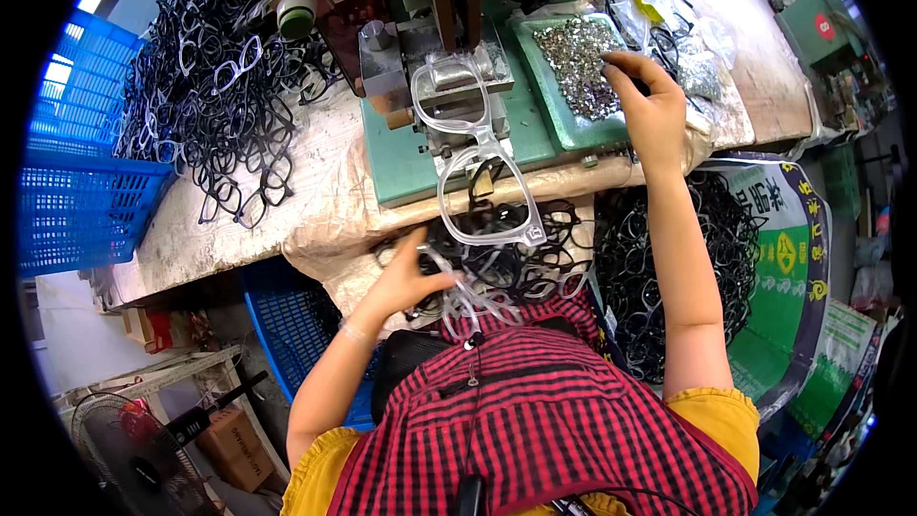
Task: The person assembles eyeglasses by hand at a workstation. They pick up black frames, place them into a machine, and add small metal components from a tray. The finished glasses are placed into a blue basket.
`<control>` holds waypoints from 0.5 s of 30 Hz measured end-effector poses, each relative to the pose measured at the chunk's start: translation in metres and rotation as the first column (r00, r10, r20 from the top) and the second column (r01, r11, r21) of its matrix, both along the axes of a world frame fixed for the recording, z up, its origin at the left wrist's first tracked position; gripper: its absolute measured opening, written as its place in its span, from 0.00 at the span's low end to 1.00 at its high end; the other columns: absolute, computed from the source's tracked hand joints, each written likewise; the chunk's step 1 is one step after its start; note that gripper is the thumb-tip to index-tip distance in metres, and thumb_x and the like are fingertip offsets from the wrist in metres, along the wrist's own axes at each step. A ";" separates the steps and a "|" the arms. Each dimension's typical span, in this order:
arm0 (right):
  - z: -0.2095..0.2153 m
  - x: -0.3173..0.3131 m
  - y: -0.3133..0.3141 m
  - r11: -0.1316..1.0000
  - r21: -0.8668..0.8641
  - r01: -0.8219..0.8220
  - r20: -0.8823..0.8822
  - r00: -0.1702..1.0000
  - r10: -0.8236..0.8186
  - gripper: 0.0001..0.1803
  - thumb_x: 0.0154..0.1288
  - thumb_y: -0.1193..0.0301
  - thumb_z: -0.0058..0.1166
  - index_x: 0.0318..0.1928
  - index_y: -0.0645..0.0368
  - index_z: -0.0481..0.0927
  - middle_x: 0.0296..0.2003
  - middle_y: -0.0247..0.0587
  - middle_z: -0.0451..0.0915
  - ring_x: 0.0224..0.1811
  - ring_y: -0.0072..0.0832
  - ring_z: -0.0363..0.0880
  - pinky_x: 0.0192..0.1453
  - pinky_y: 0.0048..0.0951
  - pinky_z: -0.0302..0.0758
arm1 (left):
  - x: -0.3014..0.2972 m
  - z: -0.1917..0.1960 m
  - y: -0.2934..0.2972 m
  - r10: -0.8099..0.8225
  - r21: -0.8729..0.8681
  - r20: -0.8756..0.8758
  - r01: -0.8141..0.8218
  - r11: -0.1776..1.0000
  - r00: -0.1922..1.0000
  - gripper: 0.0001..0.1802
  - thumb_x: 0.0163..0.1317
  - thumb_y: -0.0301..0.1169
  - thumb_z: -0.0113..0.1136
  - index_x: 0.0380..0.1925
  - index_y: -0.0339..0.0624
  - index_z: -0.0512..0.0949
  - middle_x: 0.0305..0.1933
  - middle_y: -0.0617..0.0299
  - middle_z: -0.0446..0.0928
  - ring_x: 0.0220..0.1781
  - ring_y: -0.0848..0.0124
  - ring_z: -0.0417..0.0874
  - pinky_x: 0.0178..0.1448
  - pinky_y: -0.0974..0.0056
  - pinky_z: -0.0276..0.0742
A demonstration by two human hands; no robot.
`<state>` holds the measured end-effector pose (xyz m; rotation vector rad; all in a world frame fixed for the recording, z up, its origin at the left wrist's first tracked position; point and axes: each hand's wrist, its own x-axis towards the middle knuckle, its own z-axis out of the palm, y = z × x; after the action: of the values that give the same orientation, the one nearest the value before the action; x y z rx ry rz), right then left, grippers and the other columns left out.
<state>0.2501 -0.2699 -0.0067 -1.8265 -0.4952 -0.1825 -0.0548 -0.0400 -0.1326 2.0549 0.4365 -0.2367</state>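
Head view: a clear plastic glasses frame (pixel 487 141) is set upon a green-based metal machine (pixel 401 164); glittering bits (pixel 578 57) in a shallow tray (pixel 576 139) are overhung by the right hand (pixel 654 115), fingertips curled toward thumb, any pinch impossible to tell. Blurred clear frames (pixel 473 304) are met by the left hand (pixel 406 277), its grip unclear. Tangled dark frames (pixel 205 76) are heaped on a scuffed pale bench (pixel 320 164), flanked by blue mesh baskets (pixel 86 215).

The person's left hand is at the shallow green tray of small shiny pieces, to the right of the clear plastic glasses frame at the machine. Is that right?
Not quite: the head view shows the person's right hand at the shallow green tray of small shiny pieces, to the right of the clear plastic glasses frame. The left hand is lower, near the red-black checked apron.
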 end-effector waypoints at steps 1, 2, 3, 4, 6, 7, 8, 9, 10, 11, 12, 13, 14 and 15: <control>0.003 -0.001 -0.002 1.000 -0.003 -0.015 -0.006 1.000 0.015 0.10 0.63 0.73 0.63 0.45 0.61 0.88 0.38 0.36 0.88 0.40 0.21 0.83 0.49 0.23 0.76 | 0.032 0.021 -0.021 -0.088 -0.100 0.012 0.088 0.991 0.996 0.52 0.49 0.53 0.79 0.64 0.25 0.69 0.64 0.35 0.74 0.68 0.48 0.74 0.71 0.52 0.69; 0.007 0.000 -0.006 0.998 -0.043 -0.051 0.018 0.999 0.052 0.10 0.63 0.73 0.62 0.45 0.61 0.88 0.38 0.36 0.88 0.40 0.21 0.83 0.49 0.23 0.76 | 0.065 0.048 -0.046 -0.170 -0.197 0.037 0.174 0.965 0.985 0.50 0.50 0.53 0.78 0.62 0.26 0.70 0.61 0.38 0.77 0.65 0.49 0.76 0.68 0.51 0.71; 0.012 0.001 -0.010 0.993 -0.083 -0.087 0.041 0.995 0.091 0.11 0.63 0.73 0.62 0.45 0.61 0.88 0.38 0.36 0.88 0.40 0.21 0.83 0.49 0.23 0.76 | 0.095 0.062 -0.069 -0.246 -0.145 -0.056 0.236 0.961 0.968 0.49 0.50 0.55 0.77 0.60 0.26 0.72 0.60 0.37 0.77 0.63 0.48 0.78 0.68 0.51 0.71; 0.017 0.002 -0.016 0.985 -0.123 -0.121 0.062 0.990 0.129 0.11 0.63 0.73 0.62 0.45 0.61 0.88 0.37 0.36 0.88 0.39 0.21 0.83 0.49 0.23 0.76 | 0.118 0.069 -0.096 -0.313 -0.096 -0.154 0.301 0.949 0.937 0.49 0.50 0.56 0.77 0.59 0.25 0.73 0.59 0.37 0.78 0.62 0.48 0.79 0.68 0.51 0.71; 0.037 0.004 -0.027 0.971 -0.197 -0.135 0.014 0.990 0.140 0.12 0.62 0.73 0.62 0.46 0.61 0.87 0.37 0.36 0.88 0.39 0.20 0.82 0.49 0.23 0.77 | 0.157 0.034 -0.164 -0.229 -0.176 0.107 0.245 0.953 0.967 0.52 0.48 0.62 0.74 0.57 0.23 0.74 0.59 0.34 0.77 0.63 0.46 0.78 0.69 0.51 0.71; 0.043 0.009 -0.038 0.968 -0.210 -0.140 0.004 0.990 0.144 0.12 0.62 0.74 0.61 0.46 0.61 0.87 0.36 0.36 0.88 0.39 0.20 0.82 0.48 0.23 0.77 | 0.180 0.039 -0.195 -0.309 -0.297 0.174 0.349 0.889 0.935 0.52 0.49 0.63 0.73 0.58 0.22 0.74 0.60 0.33 0.76 0.64 0.45 0.77 0.70 0.50 0.70; 0.051 0.013 -0.040 0.961 -0.226 -0.162 -0.001 0.986 0.166 0.12 0.62 0.74 0.61 0.46 0.61 0.87 0.36 0.36 0.87 0.39 0.20 0.83 0.48 0.23 0.77 | 0.197 0.010 -0.251 -0.166 -0.278 0.469 0.324 0.904 0.867 0.49 0.50 0.57 0.75 0.60 0.26 0.73 0.62 0.36 0.76 0.66 0.48 0.76 0.71 0.52 0.69; 0.057 0.011 -0.041 0.962 -0.237 -0.133 0.000 0.991 0.137 0.12 0.61 0.74 0.61 0.46 0.62 0.87 0.36 0.37 0.87 0.39 0.20 0.83 0.48 0.24 0.77 | 0.215 0.015 -0.283 -0.310 -0.337 0.517 0.523 0.783 0.798 0.46 0.51 0.53 0.76 0.60 0.30 0.73 0.62 0.39 0.76 0.65 0.48 0.75 0.70 0.52 0.70; 0.064 0.006 -0.045 0.964 -0.247 -0.094 0.000 0.995 0.097 0.13 0.61 0.75 0.61 0.46 0.63 0.87 0.36 0.37 0.87 0.39 0.20 0.83 0.48 0.24 0.77 | 0.223 0.027 -0.298 -0.441 -0.376 0.570 0.698 0.609 0.693 0.43 0.51 0.48 0.76 0.61 0.33 0.72 0.62 0.42 0.75 0.65 0.47 0.75 0.69 0.53 0.71; 0.068 0.002 -0.048 0.969 -0.231 -0.089 -0.015 0.996 0.088 0.12 0.61 0.75 0.61 0.46 0.65 0.86 0.35 0.37 0.87 0.39 0.20 0.83 0.49 0.24 0.77 | 0.214 0.041 -0.299 -0.497 -0.240 0.560 0.704 0.669 0.663 0.40 0.51 0.43 0.75 0.61 0.35 0.72 0.60 0.44 0.75 0.63 0.47 0.75 0.68 0.52 0.71; 0.069 -0.002 -0.051 0.965 -0.258 -0.049 0.016 0.998 0.055 0.12 0.62 0.75 0.62 0.45 0.65 0.86 0.37 0.39 0.87 0.41 0.22 0.84 0.50 0.25 0.77 | 0.203 0.055 -0.297 -0.550 -0.096 0.536 0.694 0.714 0.640 0.37 0.52 0.38 0.74 0.61 0.37 0.72 0.58 0.46 0.75 0.61 0.47 0.75 0.66 0.52 0.72; 0.067 -0.006 -0.058 0.960 -0.280 -0.004 0.088 0.996 0.030 0.11 0.62 0.76 0.62 0.45 0.65 0.86 0.38 0.40 0.87 0.42 0.22 0.84 0.51 0.25 0.77 | 0.192 0.066 -0.284 -0.573 -0.026 0.532 0.689 0.724 0.623 0.35 0.53 0.36 0.72 0.60 0.36 0.73 0.56 0.46 0.76 0.59 0.46 0.75 0.65 0.51 0.73; 0.059 -0.007 -0.063 0.956 -0.291 0.032 0.158 0.987 0.015 0.10 0.62 0.76 0.62 0.44 0.65 0.86 0.39 0.41 0.87 0.43 0.23 0.84 0.51 0.25 0.77 | 0.179 0.071 -0.259 -0.593 0.048 0.521 0.673 0.738 0.614 0.32 0.54 0.35 0.70 0.59 0.36 0.73 0.54 0.46 0.76 0.57 0.46 0.76 0.63 0.50 0.74; 0.052 -0.009 -0.073 0.960 -0.274 0.060 0.137 0.990 -0.022 0.10 0.62 0.77 0.62 0.43 0.65 0.86 0.39 0.41 0.87 0.44 0.24 0.84 0.52 0.25 0.76 | 0.166 0.071 -0.231 -0.639 0.112 0.513 0.694 0.711 0.573 0.29 0.57 0.35 0.68 0.58 0.36 0.74 0.53 0.46 0.77 0.57 0.49 0.77 0.62 0.51 0.74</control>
<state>0.2409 -0.3430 0.0452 -2.1094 -0.6003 -0.2759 0.1116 -0.2708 -0.0618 1.9880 -0.7199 -0.1296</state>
